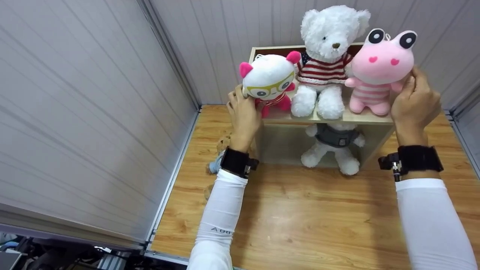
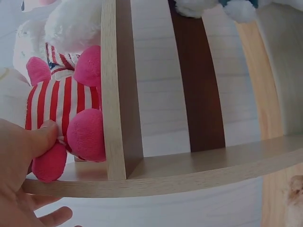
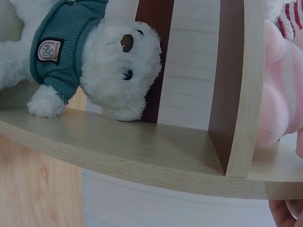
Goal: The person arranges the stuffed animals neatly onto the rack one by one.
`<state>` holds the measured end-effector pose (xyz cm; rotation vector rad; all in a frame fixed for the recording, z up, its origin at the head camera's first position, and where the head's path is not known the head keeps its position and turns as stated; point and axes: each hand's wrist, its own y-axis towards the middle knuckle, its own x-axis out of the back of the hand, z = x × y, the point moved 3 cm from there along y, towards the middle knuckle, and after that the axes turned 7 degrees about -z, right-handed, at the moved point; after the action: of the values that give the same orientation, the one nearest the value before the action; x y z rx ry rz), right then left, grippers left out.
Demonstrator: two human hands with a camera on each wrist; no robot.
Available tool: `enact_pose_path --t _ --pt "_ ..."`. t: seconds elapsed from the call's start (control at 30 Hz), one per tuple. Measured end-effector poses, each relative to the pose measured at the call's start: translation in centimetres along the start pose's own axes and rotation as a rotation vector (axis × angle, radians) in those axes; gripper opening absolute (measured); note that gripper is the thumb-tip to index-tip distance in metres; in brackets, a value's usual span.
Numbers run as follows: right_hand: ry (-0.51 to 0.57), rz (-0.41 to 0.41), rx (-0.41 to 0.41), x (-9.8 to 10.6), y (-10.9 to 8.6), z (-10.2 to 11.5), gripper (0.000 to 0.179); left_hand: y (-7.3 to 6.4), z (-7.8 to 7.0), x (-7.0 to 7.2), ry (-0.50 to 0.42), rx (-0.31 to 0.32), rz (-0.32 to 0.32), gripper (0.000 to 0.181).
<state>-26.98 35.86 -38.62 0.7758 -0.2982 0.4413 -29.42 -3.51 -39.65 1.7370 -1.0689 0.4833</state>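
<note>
A white panda-like plush with pink ears and yellow glasses (image 1: pixel 268 80) sits at the left end of the upper tier of a small wooden shelf (image 1: pixel 285 120). My left hand (image 1: pixel 243 116) grips that end; in the left wrist view the thumb (image 2: pixel 43 138) lies on the plush's striped body, the fingers outside the side panel. At the right end sits a pink frog plush (image 1: pixel 382 63). Beside it my right hand (image 1: pixel 418 99) holds the shelf's side, its fingers curled and partly hidden. Between them sits a white teddy bear (image 1: pixel 332 45) in a striped sweater.
On the lower tier a white bear in a dark green sweater (image 3: pixel 59 52) sits with its legs over the front. Brown and blue items (image 1: pixel 215 165) lie on the wooden floor (image 1: pixel 300 217) beside the left forearm. Pale wall panels (image 1: pixel 112 93) stand behind and at both sides.
</note>
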Motion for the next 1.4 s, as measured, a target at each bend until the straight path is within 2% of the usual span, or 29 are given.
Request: enact_pose_path --t 0.47,0.67,1.4 --pt "0.03 0.005 0.009 0.1 0.1 0.1 0.042 -0.3 0.1 -0.9 0.043 0.03 0.007 0.038" --pt "0.024 -0.008 0.012 0.2 0.0 0.0 0.04 -0.5 0.1 -1.0 0.029 0.02 -0.039 0.043" --pt "-0.008 0.002 -0.032 0.0 0.0 0.0 0.039 -2.0 0.2 -0.6 -0.113 -0.019 -0.163 0.05"
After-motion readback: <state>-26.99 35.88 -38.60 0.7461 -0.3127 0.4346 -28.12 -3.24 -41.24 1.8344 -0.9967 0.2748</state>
